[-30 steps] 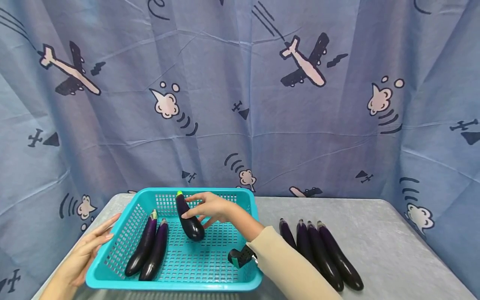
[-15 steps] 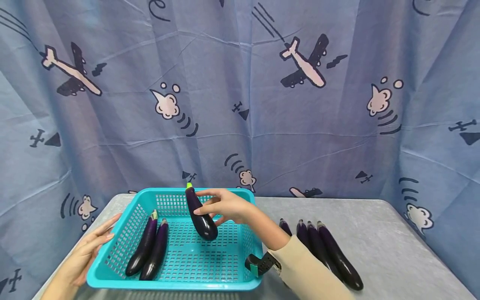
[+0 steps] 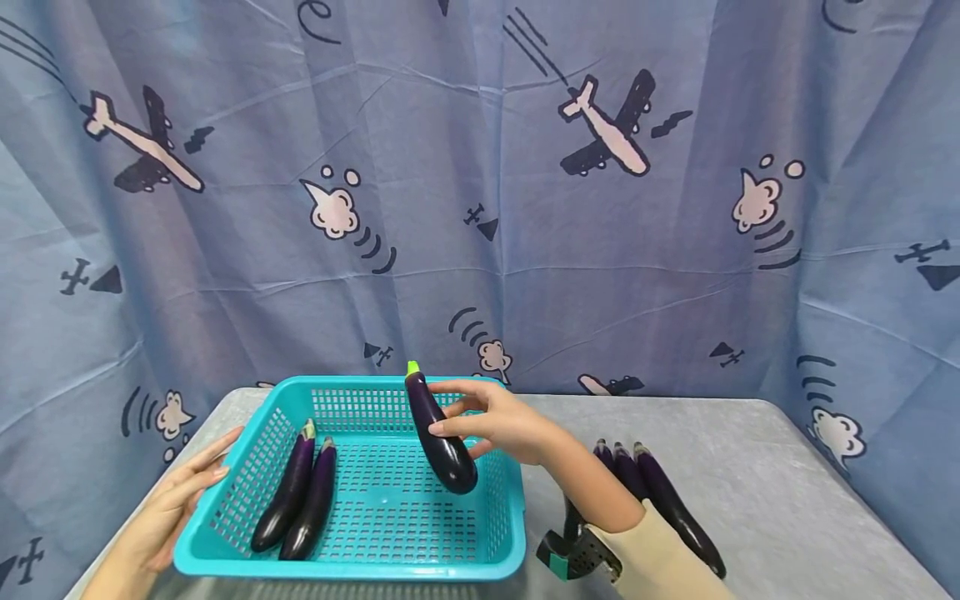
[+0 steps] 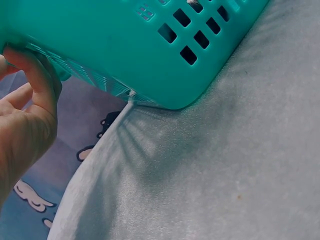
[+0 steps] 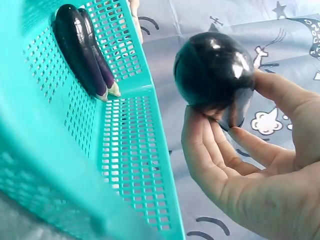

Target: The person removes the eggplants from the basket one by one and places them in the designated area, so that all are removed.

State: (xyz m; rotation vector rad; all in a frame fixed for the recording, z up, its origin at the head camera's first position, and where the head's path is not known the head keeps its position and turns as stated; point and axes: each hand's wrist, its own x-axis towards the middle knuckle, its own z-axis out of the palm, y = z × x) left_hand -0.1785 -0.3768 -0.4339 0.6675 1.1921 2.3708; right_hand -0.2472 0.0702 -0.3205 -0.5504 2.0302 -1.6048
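Over the right half of the turquoise plastic basket, my right hand holds an eggplant between thumb and fingers. Its bright green stem end points up and away, and its rounded end hangs towards me above the basket floor. Seen from the right wrist, the glossy bottom of that eggplant fills the grip of the right hand. My left hand grips the basket's left rim; in the left wrist view its fingers bend at the rim. Two eggplants lie side by side in the basket's left part.
On the grey table, right of the basket, several eggplants lie together, partly covered by my right forearm and sleeve. A black device sits at my right wrist. Behind the table hangs a blue curtain with airplane drawings.
My right hand has moved to the right with the eggplant, from the basket's middle towards its right side, and lifted it slightly. The left hand and the basket stay put.
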